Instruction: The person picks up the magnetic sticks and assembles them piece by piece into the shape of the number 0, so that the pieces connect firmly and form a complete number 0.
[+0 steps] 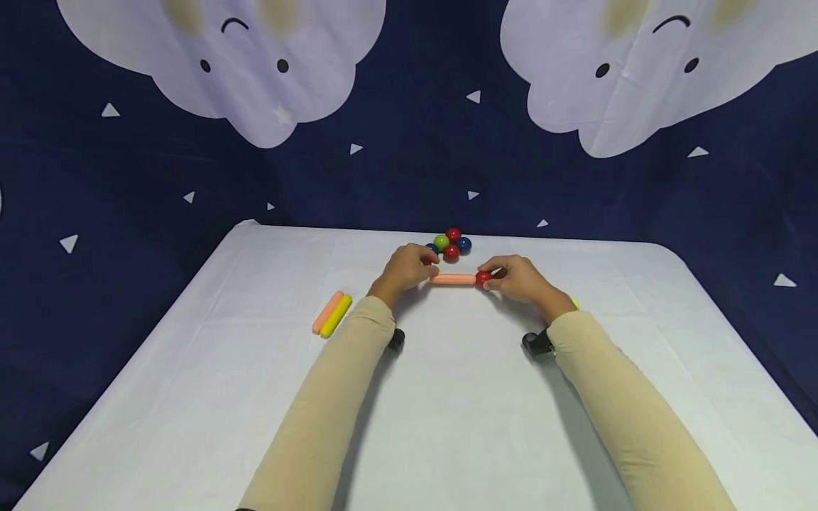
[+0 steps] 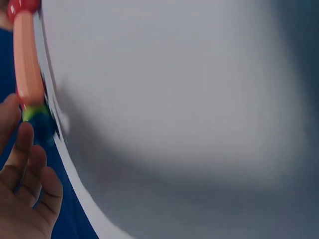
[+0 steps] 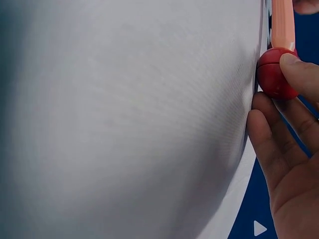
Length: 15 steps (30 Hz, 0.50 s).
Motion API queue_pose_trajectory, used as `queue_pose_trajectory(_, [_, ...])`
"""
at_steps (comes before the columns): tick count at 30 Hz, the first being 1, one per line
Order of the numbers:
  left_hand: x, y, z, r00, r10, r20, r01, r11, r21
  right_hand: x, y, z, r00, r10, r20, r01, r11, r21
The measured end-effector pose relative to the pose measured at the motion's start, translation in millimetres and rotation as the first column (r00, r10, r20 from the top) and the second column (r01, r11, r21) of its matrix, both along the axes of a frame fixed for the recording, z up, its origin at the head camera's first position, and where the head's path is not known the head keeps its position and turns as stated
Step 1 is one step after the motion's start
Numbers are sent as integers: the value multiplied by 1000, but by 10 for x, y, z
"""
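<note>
A pale orange stick (image 1: 455,279) lies crosswise at the far part of the table, with a red ball (image 1: 483,279) against its right end. My right hand (image 1: 520,280) pinches that ball between thumb and fingers; the right wrist view shows the thumb (image 3: 299,72) pressed on the ball (image 3: 274,74), which has a groove around it. At the stick's other end is my left hand (image 1: 409,266), fingers loosely bent. In the left wrist view its fingertips (image 2: 25,132) sit just by the stick's end (image 2: 30,74), not closed round it.
Behind the stick, several red, blue and green balls (image 1: 451,253) are clustered near the far table edge. To the left lie another orange stick (image 1: 328,312) and a yellow stick (image 1: 336,316), side by side. A small yellow-green thing (image 1: 575,303) shows partly behind the right wrist.
</note>
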State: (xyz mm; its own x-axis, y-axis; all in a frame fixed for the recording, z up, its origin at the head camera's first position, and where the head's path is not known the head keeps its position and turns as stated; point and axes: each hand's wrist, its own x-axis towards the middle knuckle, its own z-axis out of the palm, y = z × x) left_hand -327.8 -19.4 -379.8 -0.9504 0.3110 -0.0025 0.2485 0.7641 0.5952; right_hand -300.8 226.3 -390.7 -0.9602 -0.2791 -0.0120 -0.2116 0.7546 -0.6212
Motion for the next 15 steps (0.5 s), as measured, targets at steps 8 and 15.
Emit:
queue_pose_trajectory(8, [-117, -187, 33, 989, 132, -68, -134, 990, -33, 13, -17, -10, 1000, -6, 18, 6, 1000, -5])
queue_pose_trajectory(15, [-235, -123, 36, 995, 66, -75, -67, 998, -8, 9, -14, -22, 1000, -12, 0, 12, 1000, -18])
